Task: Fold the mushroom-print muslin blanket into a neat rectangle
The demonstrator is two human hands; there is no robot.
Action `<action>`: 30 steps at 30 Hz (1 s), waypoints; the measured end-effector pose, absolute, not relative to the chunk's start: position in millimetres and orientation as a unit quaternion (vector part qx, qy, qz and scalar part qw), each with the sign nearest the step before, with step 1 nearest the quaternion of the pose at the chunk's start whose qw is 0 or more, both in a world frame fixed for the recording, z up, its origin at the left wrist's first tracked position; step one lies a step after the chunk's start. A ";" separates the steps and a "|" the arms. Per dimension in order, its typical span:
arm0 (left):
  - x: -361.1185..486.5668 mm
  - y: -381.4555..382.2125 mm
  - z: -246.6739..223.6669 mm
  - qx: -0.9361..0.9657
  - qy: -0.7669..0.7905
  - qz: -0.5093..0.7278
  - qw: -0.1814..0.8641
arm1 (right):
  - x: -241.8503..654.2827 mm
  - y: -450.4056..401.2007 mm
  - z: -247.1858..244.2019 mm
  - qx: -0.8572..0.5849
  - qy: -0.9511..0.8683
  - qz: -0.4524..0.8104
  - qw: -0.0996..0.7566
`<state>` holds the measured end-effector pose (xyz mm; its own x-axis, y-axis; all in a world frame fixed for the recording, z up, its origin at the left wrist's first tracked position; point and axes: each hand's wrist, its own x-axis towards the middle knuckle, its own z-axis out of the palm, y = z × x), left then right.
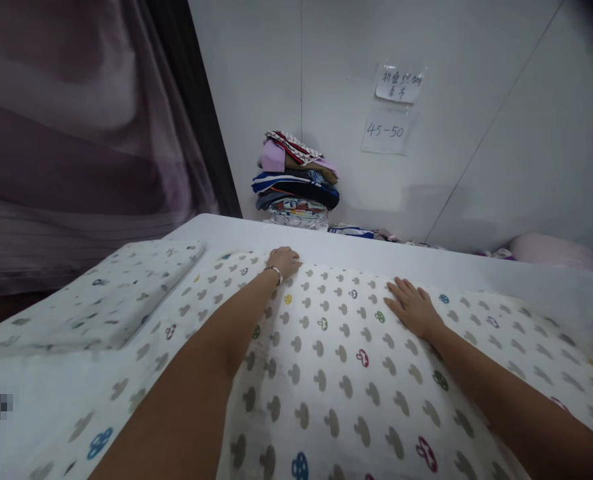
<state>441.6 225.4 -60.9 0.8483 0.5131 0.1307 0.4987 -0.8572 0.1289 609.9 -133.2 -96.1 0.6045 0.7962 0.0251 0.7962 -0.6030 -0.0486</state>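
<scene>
A white mushroom-print cloth (pixel 331 340) lies spread over the white table, running out of view at the bottom. At its far edge is my left hand (pixel 283 261), wearing a bracelet, its fingers curled in on the fabric. My right hand (pixel 412 308) rests palm down on the cloth farther right, fingers stretched out and somewhat apart. To the left of the cloth lies a folded white cloth (pixel 101 290) with a small scattered print.
Folded textiles (pixel 296 180) stand in a pile beyond the table's (pixel 401 257) far edge, against the wall. Two handwritten paper signs (pixel 385 131) hang on that wall. A purplish curtain (pixel 66 147) hangs at left. A pinkish bundle (pixel 551 250) sits at far right.
</scene>
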 end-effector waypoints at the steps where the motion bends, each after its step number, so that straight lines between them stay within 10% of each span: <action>1: 442.7 224.4 -60.6 0.961 0.261 0.082 0.047 | 609.9 -132.9 -96.0 -0.896 -0.443 0.003 0.026; 30: 476.8 173.4 -58.3 0.968 0.236 0.074 0.043 | 612.9 -60.5 -53.0 -0.908 -0.414 0.013 0.063</action>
